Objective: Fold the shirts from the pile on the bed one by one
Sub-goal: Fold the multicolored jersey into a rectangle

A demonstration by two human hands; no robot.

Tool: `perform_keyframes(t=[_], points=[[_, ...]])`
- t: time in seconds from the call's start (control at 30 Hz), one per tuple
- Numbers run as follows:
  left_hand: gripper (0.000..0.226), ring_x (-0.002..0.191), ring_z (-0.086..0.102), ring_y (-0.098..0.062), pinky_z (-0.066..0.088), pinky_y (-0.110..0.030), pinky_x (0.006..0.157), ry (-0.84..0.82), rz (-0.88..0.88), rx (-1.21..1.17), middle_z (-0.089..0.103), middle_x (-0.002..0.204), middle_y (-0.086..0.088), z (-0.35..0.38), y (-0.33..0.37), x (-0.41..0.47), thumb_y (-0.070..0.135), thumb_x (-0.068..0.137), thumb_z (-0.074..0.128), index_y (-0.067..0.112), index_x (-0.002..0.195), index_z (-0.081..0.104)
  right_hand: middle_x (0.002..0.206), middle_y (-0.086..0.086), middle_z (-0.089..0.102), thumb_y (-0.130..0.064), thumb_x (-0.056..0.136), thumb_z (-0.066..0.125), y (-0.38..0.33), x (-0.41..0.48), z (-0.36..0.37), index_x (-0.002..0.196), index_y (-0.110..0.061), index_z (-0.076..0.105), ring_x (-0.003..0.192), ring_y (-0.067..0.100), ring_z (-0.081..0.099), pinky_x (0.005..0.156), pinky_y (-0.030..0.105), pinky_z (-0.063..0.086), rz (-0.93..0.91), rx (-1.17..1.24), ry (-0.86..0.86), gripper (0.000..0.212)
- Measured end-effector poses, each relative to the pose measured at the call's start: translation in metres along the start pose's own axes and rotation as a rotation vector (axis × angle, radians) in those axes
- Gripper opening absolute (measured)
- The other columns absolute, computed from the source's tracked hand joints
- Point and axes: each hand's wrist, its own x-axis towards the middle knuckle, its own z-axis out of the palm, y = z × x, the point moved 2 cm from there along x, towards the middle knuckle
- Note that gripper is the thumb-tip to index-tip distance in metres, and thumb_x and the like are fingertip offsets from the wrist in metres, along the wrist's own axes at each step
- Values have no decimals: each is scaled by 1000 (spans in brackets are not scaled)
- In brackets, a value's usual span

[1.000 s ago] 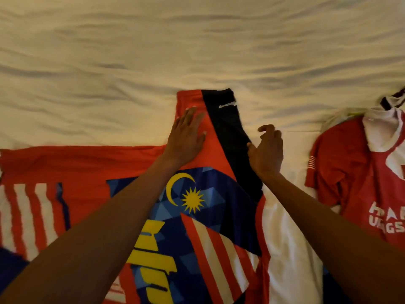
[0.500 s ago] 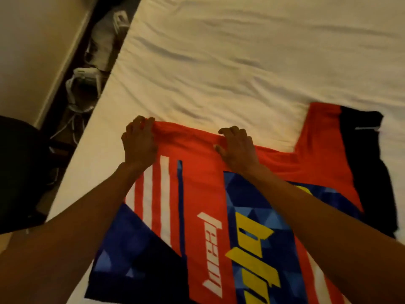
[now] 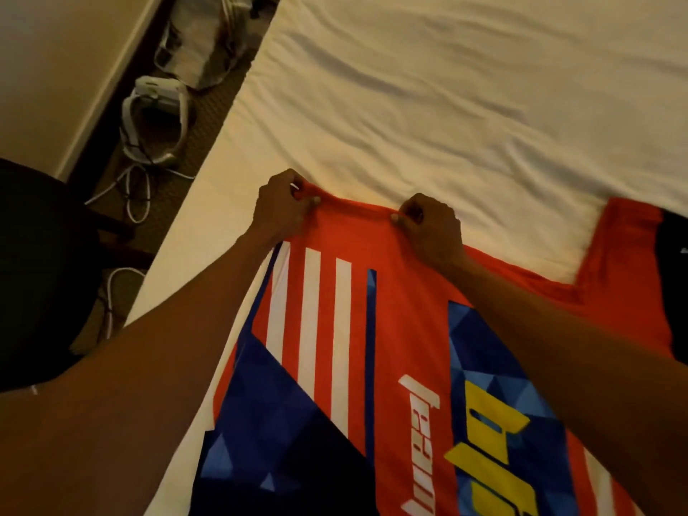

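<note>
A red jersey with white stripes, blue panels and yellow lettering lies spread on the white bed. Its red and black sleeve points toward the right edge of the view. My left hand pinches the jersey's far hem at the left corner. My right hand pinches the same hem a little further right. Both arms cross over the jersey from the near side. The pile of other shirts is out of view.
The bed's left edge runs diagonally past my left arm. On the floor beside it lie white cables, a white device and a bag. A dark chair seat stands at the left, below a cream wall.
The view swung left from the sleeve end to the hem end. Both hands left the sleeve area, went to the hem and now pinch it instead of lying on it.
</note>
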Motion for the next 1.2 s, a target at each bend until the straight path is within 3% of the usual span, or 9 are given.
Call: perform_keyframes(t=[0.1, 0.2, 0.27, 0.37, 0.5, 0.63, 0.8, 1.03, 1.2], points=[[41, 112, 57, -26, 51, -39, 89, 225, 144, 173, 57, 125, -9, 8, 4, -12, 31, 89, 70, 18, 125, 55, 119, 5, 54, -36, 93, 61, -5, -12, 0, 120, -18, 55, 111, 22, 49, 93, 38, 38, -53, -111, 104, 33], [45, 123, 49, -27, 44, -38, 94, 371, 318, 275, 50, 137, -11, 18, 8, -55, 35, 97, 58, 16, 136, 50, 123, 6, 49, -34, 95, 55, -16, -42, 1, 121, -17, 51, 111, 20, 45, 91, 34, 36, -133, -172, 232, 31], [48, 135, 43, -28, 40, -43, 106, 321, 415, 299, 45, 148, -12, 34, 3, -97, 33, 101, 53, 13, 143, 46, 118, 6, 49, -30, 95, 54, -14, -71, 5, 117, -16, 51, 105, 20, 45, 87, 33, 38, -165, -216, 239, 26], [57, 153, 15, -23, 19, -48, 122, 89, 466, 347, 21, 164, -8, 67, -14, -166, 39, 105, 44, 18, 156, 29, 114, 8, 50, -23, 96, 54, 1, -117, 15, 112, -13, 52, 103, 21, 46, 89, 35, 39, -165, -228, 208, 19], [68, 155, -6, -23, 9, -54, 123, -106, 502, 588, -5, 168, -4, 79, -62, -220, 54, 105, 29, 23, 161, 6, 118, 11, 51, -26, 96, 54, 26, -168, 26, 111, -12, 52, 107, 29, 49, 88, 44, 39, -108, -273, 168, 21], [68, 155, -5, -22, 10, -54, 122, -68, 462, 732, -4, 168, -3, 59, -89, -215, 58, 104, 22, 25, 161, 4, 136, 9, 46, -31, 98, 53, 53, -210, 26, 119, -13, 53, 120, 31, 45, 95, 46, 36, -33, -312, 159, 28], [66, 155, -4, -22, 2, -49, 125, 88, 281, 534, -1, 168, -7, 77, -53, -234, 52, 106, 27, 22, 161, 5, 154, 12, 33, -33, 99, 48, 96, -267, 10, 136, -12, 49, 135, 32, 38, 107, 50, 32, 39, -389, 170, 42], [62, 155, -4, -23, 9, -51, 123, -125, 559, 544, 1, 168, -5, 226, 24, -329, 48, 106, 30, 21, 160, 14, 165, 10, 8, -53, 102, 23, 178, -350, -8, 157, -24, 18, 151, 27, 12, 118, 52, 14, 198, -483, 143, 62], [62, 155, 5, -22, 12, -51, 122, -81, 599, 664, 9, 168, -1, 262, 15, -338, 56, 104, 30, 29, 158, 23, 165, 9, 9, -54, 102, 20, 229, -389, -30, 158, -22, 15, 152, 23, 11, 122, 46, 5, 215, -468, 202, 65]])
